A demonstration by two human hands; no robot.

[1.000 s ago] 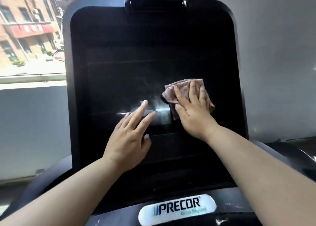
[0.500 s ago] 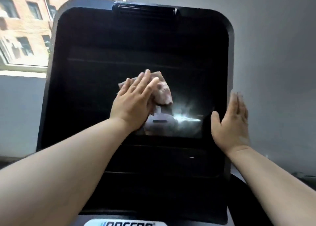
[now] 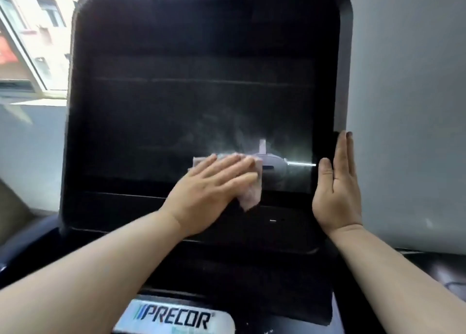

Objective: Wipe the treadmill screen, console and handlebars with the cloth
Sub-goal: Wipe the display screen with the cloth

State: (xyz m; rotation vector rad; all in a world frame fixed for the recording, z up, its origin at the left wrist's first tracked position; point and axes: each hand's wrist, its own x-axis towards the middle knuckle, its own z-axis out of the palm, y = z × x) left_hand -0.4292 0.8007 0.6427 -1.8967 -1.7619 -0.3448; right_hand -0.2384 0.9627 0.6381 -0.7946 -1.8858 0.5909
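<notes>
Since half a second ago, the left hand [image 3: 214,189] has slid the cloth [image 3: 252,197] down from the middle of the screen [image 3: 176,111] to its lower part, just right of centre. The cloth is a soft, crumpled, pale pink rag. One creased corner hangs below the fingertips and a strip shows above the knuckles. The left hand lies flat on it, fingers straight and close together, pressing it against the glass.

The screen is a large, glossy black rectangle with rounded corners, set in a thick, smooth dark console frame [image 3: 344,56]. A hazy, smeared streak and a bright glint of reflected light cross the glass just right of the cloth.

The right hand [image 3: 335,189] rests against the frame's right edge, as it did half a second ago. Its palm is flat, its fingers are straight and pressed together pointing up, and its thumb is held slightly apart on the black border.

Below the screen sits a rounded silver badge [image 3: 176,319] reading PRECOR. A window [image 3: 30,30] to the left shows pale buildings, and a plain grey wall [image 3: 408,106] lies to the right.
</notes>
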